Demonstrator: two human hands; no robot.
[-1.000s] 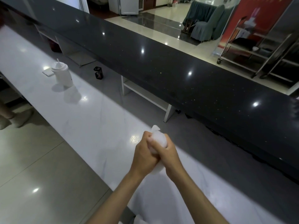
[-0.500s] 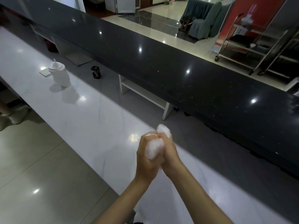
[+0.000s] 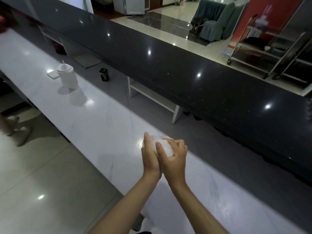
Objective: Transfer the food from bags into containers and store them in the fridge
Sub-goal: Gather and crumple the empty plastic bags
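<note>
Balling the white bag (image 3: 161,146) tighter than a second ago, your left hand (image 3: 150,155) and right hand (image 3: 173,157) clasp it above the surface (image 3: 94,119); probably emptied, awaiting disposal.

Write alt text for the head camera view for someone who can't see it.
Two bare hands, left hand and right hand, squeeze a crumpled white bag above a white marble counter. Farther along stands a white squeeze bottle.
</note>
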